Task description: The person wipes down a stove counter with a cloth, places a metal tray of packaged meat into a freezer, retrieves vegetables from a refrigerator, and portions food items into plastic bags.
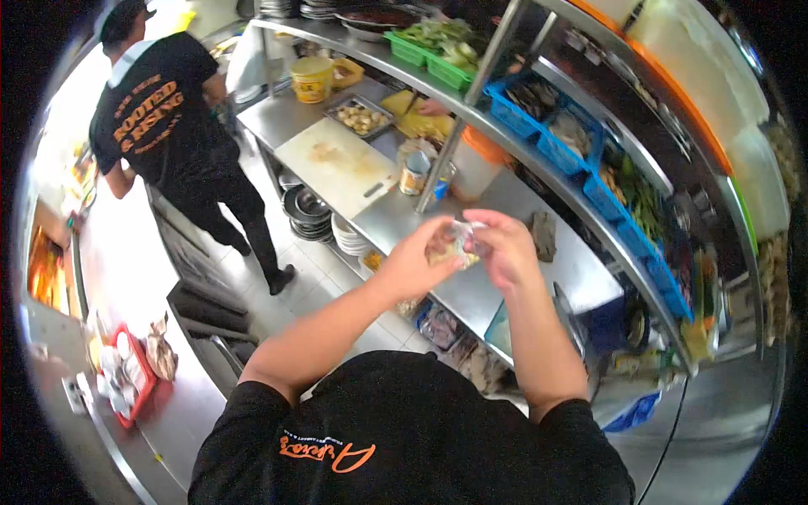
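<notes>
My left hand (415, 263) and my right hand (507, 250) are raised in front of me over the steel counter (471, 290). Between them they hold a small clear plastic bag (465, 239) with reddish and yellowish contents that I cannot name. Fingers of both hands are closed on it. Beyond the hands stand an opened tin can (414, 173) and a white cutting board (337, 167) with brown stains. A dark crumpled cloth (544, 236) lies on the counter to the right of my right hand.
A shelf with blue baskets (562, 145) and green baskets (429, 52) of produce runs above the counter. A yellow tub (312, 80) and a metal tray (360, 116) stand farther back. At left, a person in black (168, 126) is in the aisle; a red basket (133, 374) sits nearer.
</notes>
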The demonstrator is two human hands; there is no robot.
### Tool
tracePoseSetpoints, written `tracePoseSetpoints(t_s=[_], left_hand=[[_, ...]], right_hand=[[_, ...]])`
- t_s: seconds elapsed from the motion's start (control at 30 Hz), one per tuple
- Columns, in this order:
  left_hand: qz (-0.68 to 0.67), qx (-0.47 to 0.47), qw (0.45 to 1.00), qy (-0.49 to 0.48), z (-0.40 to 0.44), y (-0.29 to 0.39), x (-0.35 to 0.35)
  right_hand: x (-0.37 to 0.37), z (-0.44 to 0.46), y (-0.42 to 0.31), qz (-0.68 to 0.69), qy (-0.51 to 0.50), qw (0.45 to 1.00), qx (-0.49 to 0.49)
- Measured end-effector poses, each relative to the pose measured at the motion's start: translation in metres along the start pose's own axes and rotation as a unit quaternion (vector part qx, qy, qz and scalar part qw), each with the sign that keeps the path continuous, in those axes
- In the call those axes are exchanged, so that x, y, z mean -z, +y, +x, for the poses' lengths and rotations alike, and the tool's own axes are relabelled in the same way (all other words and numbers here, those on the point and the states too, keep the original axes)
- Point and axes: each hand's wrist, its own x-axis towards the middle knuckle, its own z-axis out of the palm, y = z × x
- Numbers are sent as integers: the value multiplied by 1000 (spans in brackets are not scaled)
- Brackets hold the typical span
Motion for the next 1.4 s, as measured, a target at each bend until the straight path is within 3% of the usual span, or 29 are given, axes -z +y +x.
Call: tracePoseSetpoints(t_s=[0.13,0.23,0.33,0.43,0.5,0.57,0.63,0.77,0.83,0.93,0.97,1.03,1.07,1.13,1.2,1.27,1.33,1.37,1.4], left_hand=[[30,65,996,-57,52,-3,-10],[109,43,992,-44,67,-42,-9],[176,87,964,-181,65,-42,14],[276,7,940,-202,62,-49,25],[192,2,968,-160,71,-46,7],[120,69,970,-200,89,-41,-7],[54,209,922,-321,109,-41,-16],[-125,323,920,-182,111,-67,-31],[-171,352,911,-130,106,-77,-36],[-229,319,914,-104,101,-99,-44],[-281,326,900,-68,101,-97,-43],[-381,332,863,3,111,-77,-36],[-434,345,832,20,114,-72,-30],[-535,366,760,55,120,-70,-11],[-525,340,780,-26,117,-81,10],[-478,334,807,-88,107,-83,21],[-389,346,843,-137,101,-73,31],[-253,306,890,-225,104,-63,36],[-190,302,889,-287,107,-67,41]], right_hand=[[17,15,22,-44,82,996,-6],[56,26,23,-35,153,987,-17],[78,24,13,20,176,984,15],[86,25,11,38,125,991,29],[82,32,11,49,69,996,37],[78,43,11,54,6,997,49],[80,52,8,83,13,995,62],[92,61,28,119,97,986,58],[71,51,45,47,94,993,45],[62,59,104,-89,70,992,57],[64,63,121,-140,59,986,68],[82,66,106,-112,105,988,-14],[93,64,93,-97,129,985,-57],[117,54,67,-69,227,970,-50],[137,47,61,18,290,956,37],[129,31,39,-11,262,964,29],[112,16,33,-21,247,969,24],[101,11,34,-17,244,969,24],[91,8,34,-14,241,970,24]])
